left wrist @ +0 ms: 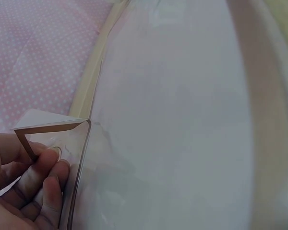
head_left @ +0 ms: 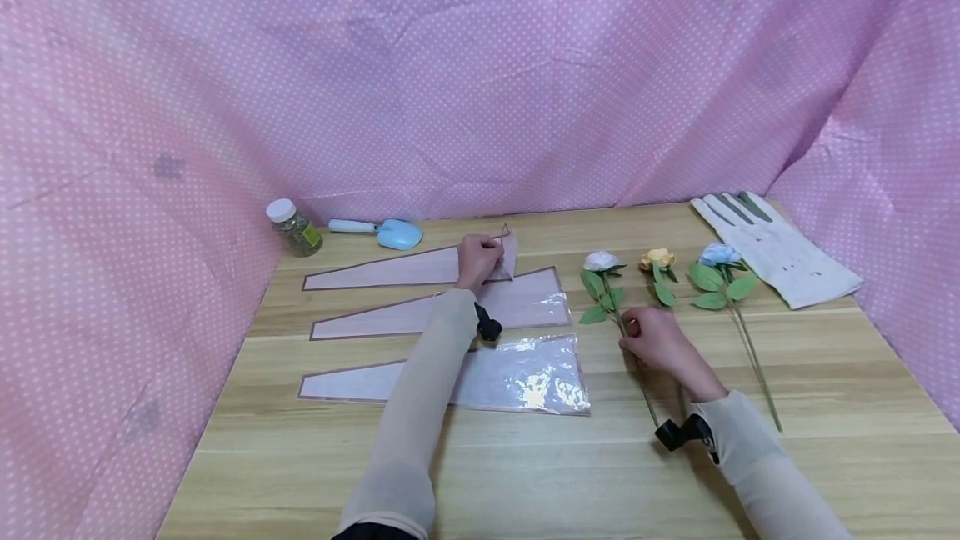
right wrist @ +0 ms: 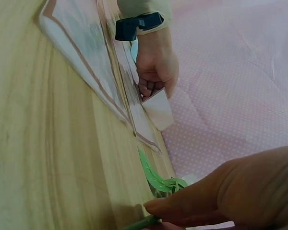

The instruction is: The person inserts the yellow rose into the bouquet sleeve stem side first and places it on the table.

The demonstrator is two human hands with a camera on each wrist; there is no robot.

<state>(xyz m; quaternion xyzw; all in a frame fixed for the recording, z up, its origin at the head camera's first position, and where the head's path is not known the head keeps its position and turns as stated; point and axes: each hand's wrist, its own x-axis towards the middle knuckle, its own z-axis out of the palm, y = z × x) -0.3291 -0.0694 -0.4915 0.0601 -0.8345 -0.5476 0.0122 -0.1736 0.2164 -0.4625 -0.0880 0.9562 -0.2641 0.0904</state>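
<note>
Three tapered bouquet sleeves (head_left: 401, 269) lay around the frame's centre on the desk (head_left: 285, 465); my left hand (head_left: 478, 260) pinched the uppermost one's folded end. Right of centre, my right hand (head_left: 658, 342) pinched the white rose (head_left: 602, 262) by its stem.

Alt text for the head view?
A person's left hand pinches the wide end of the farthest of three tapered sleeves, while the right hand grips a white flower by its stem. A yellow flower, blue flower and white glove lie to the right; a jar and blue trowel sit back left.
</note>
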